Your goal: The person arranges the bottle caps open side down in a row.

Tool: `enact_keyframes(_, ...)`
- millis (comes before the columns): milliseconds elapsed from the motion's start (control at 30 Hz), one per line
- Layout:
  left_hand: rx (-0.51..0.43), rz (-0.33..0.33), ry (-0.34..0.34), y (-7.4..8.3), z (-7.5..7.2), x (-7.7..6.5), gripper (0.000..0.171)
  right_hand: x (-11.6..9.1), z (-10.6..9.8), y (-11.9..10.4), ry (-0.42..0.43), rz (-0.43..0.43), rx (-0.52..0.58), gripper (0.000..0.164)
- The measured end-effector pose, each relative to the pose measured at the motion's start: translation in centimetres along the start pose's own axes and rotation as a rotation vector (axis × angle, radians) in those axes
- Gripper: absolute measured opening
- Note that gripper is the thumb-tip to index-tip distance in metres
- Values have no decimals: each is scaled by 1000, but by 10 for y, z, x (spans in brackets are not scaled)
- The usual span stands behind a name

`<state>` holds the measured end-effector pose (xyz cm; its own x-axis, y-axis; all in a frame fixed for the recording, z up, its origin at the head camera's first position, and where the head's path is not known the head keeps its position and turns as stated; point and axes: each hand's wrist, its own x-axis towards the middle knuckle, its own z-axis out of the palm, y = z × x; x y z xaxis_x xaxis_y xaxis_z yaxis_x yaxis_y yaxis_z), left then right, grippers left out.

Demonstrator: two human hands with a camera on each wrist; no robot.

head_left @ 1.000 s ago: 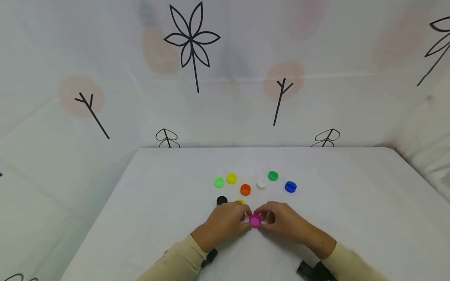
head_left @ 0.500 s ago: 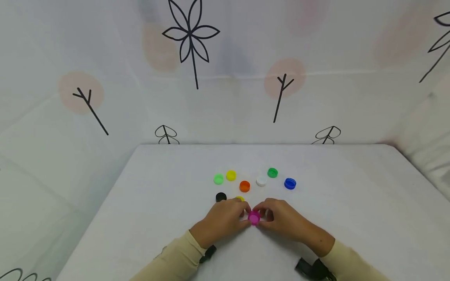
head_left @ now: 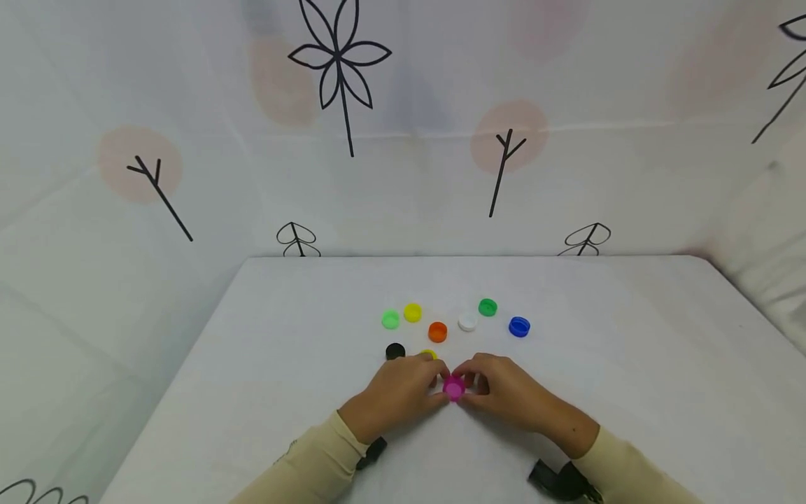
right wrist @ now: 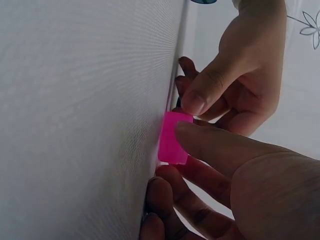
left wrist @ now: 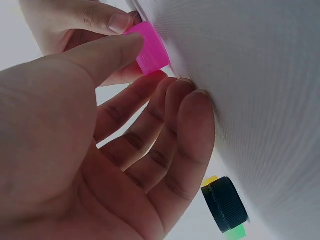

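Note:
A pink bottle cap (head_left: 454,389) lies on the white table between both hands, its hollow side up. My left hand (head_left: 403,389) pinches its left side between thumb and forefinger, while my right hand (head_left: 504,389) pinches it from the right. In the left wrist view the pink cap (left wrist: 152,49) stands at the table surface with a thumb against its wall. The right wrist view shows the cap (right wrist: 173,138) between thumb and fingers, the other hand's thumb at its far end. Just beyond my left hand are a black cap (head_left: 395,351) and a partly hidden yellow cap (head_left: 429,354).
Farther back lie light green (head_left: 390,320), yellow (head_left: 412,312), orange (head_left: 437,332), white (head_left: 467,322), green (head_left: 488,307) and blue (head_left: 519,326) caps, spread apart. A patterned white cloth (head_left: 415,175) hangs behind the table (head_left: 630,336).
The whole head view has shifted slightly, so everything sits a little higher in it. Both hands keep their hold on the pink cap, which stays in place on the table.

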<state>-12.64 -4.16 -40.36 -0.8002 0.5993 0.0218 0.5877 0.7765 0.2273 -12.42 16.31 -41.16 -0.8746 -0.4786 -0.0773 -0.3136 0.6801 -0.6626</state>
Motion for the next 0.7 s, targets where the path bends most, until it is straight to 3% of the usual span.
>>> enact_keyframes(333,65,26,5,-1,-1,-1,22,-1,0,-3,6,-4,-15,27)
enact_keyframes(700,68,76,96,-4,-5,-2,24,-3,-5,-9,52,-37,-17,28)
